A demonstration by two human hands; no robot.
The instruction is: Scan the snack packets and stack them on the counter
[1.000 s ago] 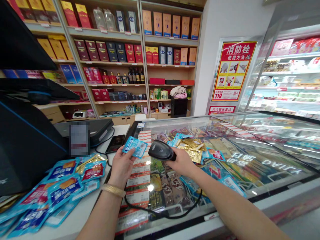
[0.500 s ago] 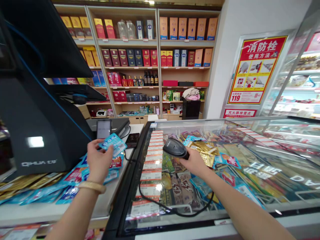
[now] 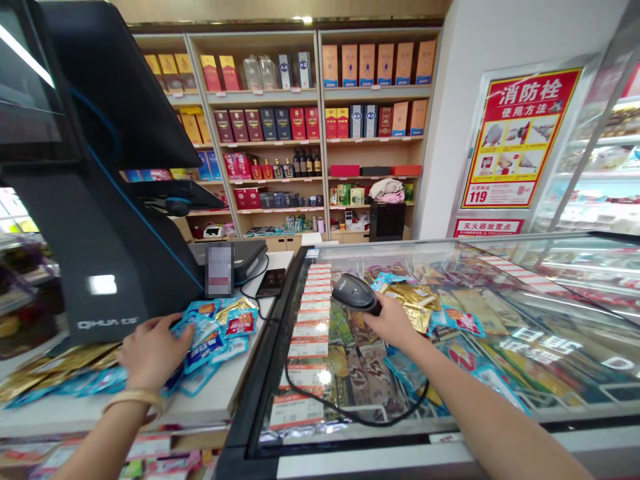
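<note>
My right hand [image 3: 393, 323] grips a black barcode scanner [image 3: 356, 294] over the glass lid of a chest freezer [image 3: 500, 320]; its black cable [image 3: 350, 415] loops across the glass. My left hand [image 3: 153, 350] rests on a heap of blue snack packets [image 3: 210, 333] on the white counter [image 3: 235, 387], fingers bent over a blue packet at the heap's left side. Whether the fingers still pinch that packet I cannot make out. A gold bracelet [image 3: 133, 398] sits on my left wrist.
A black till terminal [image 3: 95, 200] stands on the counter at the left, with gold packets [image 3: 55, 367] at its foot. A phone [image 3: 271, 283] and a flat black device [image 3: 245, 253] lie behind the heap. Shelves of boxed bottles [image 3: 280, 127] fill the back wall. A red fire notice [image 3: 517, 137] hangs at the right.
My left hand carried the blue packet from beside the scanner leftward and down onto the heap on the counter. My right hand kept the scanner over the freezer lid.
</note>
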